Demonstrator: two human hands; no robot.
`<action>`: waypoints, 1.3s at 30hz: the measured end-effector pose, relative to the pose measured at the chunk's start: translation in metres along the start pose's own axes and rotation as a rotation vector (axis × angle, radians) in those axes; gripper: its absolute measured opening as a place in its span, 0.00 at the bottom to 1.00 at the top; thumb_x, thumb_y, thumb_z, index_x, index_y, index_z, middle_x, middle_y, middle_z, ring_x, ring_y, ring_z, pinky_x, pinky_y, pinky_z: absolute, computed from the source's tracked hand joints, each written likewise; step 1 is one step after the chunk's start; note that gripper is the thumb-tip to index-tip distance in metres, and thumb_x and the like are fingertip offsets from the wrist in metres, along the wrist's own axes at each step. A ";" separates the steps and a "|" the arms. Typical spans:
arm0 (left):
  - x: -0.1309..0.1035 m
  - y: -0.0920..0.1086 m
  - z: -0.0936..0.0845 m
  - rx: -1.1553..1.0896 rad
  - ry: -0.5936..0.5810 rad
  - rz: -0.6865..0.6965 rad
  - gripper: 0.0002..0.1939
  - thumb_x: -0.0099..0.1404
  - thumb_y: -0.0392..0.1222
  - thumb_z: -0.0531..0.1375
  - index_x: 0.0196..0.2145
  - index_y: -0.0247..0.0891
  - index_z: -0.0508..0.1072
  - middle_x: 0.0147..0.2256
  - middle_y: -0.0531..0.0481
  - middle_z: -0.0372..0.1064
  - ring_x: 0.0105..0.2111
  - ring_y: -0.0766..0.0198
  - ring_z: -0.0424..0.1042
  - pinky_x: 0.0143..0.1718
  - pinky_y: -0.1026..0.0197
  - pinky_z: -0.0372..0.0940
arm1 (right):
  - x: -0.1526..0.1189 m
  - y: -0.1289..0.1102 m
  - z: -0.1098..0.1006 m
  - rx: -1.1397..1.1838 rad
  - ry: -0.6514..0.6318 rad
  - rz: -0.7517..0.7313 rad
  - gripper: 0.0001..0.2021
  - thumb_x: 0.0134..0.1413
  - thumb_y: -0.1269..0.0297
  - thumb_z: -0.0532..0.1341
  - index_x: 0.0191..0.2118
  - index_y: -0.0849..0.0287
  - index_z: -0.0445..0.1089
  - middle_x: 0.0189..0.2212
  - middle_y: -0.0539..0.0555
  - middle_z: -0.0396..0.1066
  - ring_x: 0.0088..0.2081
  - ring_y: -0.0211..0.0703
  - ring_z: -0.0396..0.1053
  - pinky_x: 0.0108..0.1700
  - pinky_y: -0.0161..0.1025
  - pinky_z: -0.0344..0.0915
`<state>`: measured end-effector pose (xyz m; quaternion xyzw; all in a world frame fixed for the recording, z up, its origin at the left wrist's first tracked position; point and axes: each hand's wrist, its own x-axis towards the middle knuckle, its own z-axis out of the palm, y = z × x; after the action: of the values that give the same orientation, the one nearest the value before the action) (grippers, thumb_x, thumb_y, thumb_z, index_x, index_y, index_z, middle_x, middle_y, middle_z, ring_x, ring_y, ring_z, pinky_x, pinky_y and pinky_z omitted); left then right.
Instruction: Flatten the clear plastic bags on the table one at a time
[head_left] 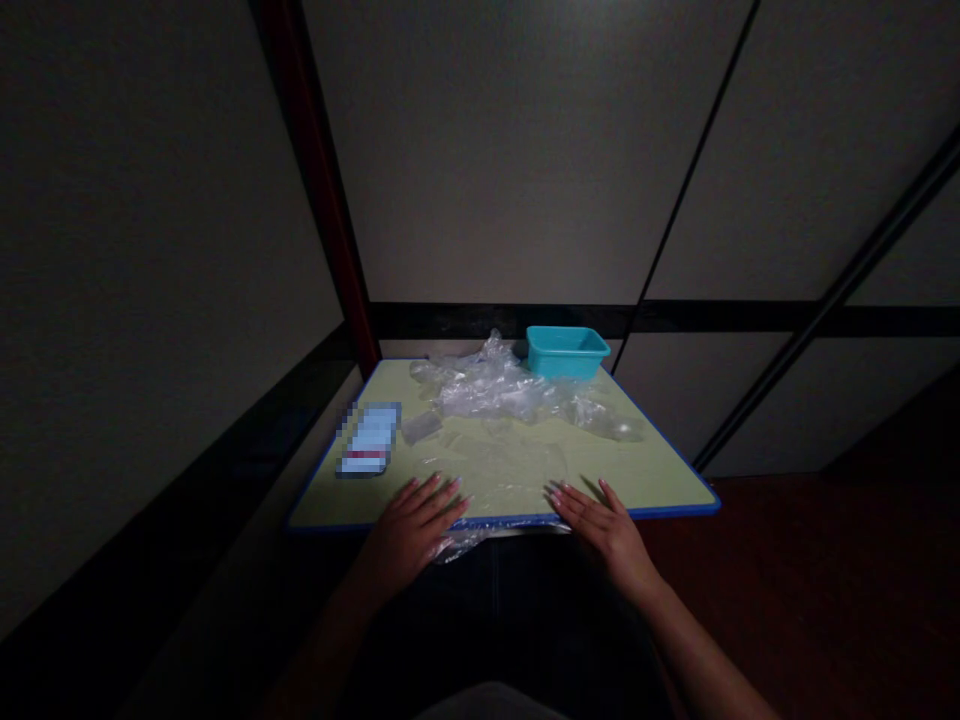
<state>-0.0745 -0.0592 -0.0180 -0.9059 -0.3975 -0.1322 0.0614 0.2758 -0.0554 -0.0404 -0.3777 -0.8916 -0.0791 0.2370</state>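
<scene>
My left hand (418, 522) rests palm down at the table's front edge, its fingers spread over the near left part of a thin clear plastic sheet (499, 475). On the other side, my right hand (596, 520) lies flat with fingers stretched out, at the sheet's near right part. The sheet is spread on the pale yellow table (660, 475), and a crumpled bit of it hangs over the front edge between my hands. Behind it lies a heap of crumpled clear plastic (499, 385). A small translucent flat piece (422, 428) sits left of the sheet.
An empty-looking turquoise bin (566, 355) stands at the table's back right. A phone-like object with a blurred-out bright screen (370, 440) lies at the left edge. The table has a blue rim, with panelled walls behind and to the left.
</scene>
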 end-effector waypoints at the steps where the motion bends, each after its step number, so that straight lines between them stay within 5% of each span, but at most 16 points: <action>1: 0.001 0.002 0.000 0.012 0.009 0.002 0.26 0.68 0.43 0.54 0.62 0.51 0.56 0.62 0.52 0.54 0.63 0.55 0.51 0.62 0.47 0.44 | 0.000 0.000 0.001 0.007 0.008 -0.005 0.25 0.64 0.70 0.49 0.64 0.46 0.50 0.56 0.54 0.64 0.59 0.44 0.59 0.63 0.58 0.40; 15: 0.015 0.005 -0.016 -0.246 -0.055 -0.041 0.21 0.69 0.39 0.50 0.59 0.51 0.62 0.63 0.52 0.51 0.63 0.57 0.49 0.61 0.45 0.47 | 0.009 -0.001 -0.010 0.144 -0.023 0.029 0.22 0.63 0.69 0.50 0.61 0.47 0.56 0.54 0.55 0.66 0.55 0.44 0.64 0.63 0.59 0.45; 24: 0.042 -0.002 -0.037 -0.636 -0.092 -0.075 0.18 0.69 0.44 0.49 0.53 0.46 0.70 0.54 0.52 0.68 0.55 0.61 0.65 0.60 0.51 0.53 | 0.022 0.001 -0.017 0.406 0.001 0.226 0.15 0.63 0.61 0.51 0.50 0.49 0.70 0.46 0.53 0.74 0.49 0.47 0.71 0.61 0.57 0.52; 31: 0.068 -0.017 -0.037 -0.871 -0.091 -0.174 0.21 0.69 0.52 0.47 0.50 0.41 0.73 0.51 0.51 0.71 0.51 0.59 0.68 0.56 0.54 0.59 | 0.037 0.004 -0.018 0.624 0.058 0.401 0.17 0.61 0.53 0.52 0.44 0.54 0.75 0.43 0.54 0.76 0.47 0.51 0.71 0.58 0.58 0.57; 35: 0.073 -0.023 -0.031 -0.845 -0.091 -0.263 0.24 0.68 0.54 0.47 0.50 0.39 0.72 0.51 0.49 0.71 0.51 0.58 0.68 0.55 0.52 0.60 | 0.043 0.006 -0.019 0.721 0.043 0.525 0.20 0.59 0.49 0.53 0.38 0.57 0.76 0.35 0.54 0.77 0.38 0.49 0.74 0.42 0.46 0.70; 39: 0.068 -0.019 -0.023 -0.586 0.076 -0.232 0.23 0.62 0.53 0.56 0.50 0.39 0.72 0.51 0.45 0.69 0.53 0.53 0.65 0.57 0.49 0.57 | 0.049 0.009 -0.023 0.764 0.053 0.567 0.19 0.58 0.48 0.54 0.35 0.58 0.75 0.30 0.53 0.77 0.34 0.46 0.73 0.38 0.40 0.69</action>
<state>-0.0484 -0.0036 0.0243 -0.8279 -0.4407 -0.2812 -0.2031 0.2609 -0.0252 0.0028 -0.4895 -0.7124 0.3127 0.3938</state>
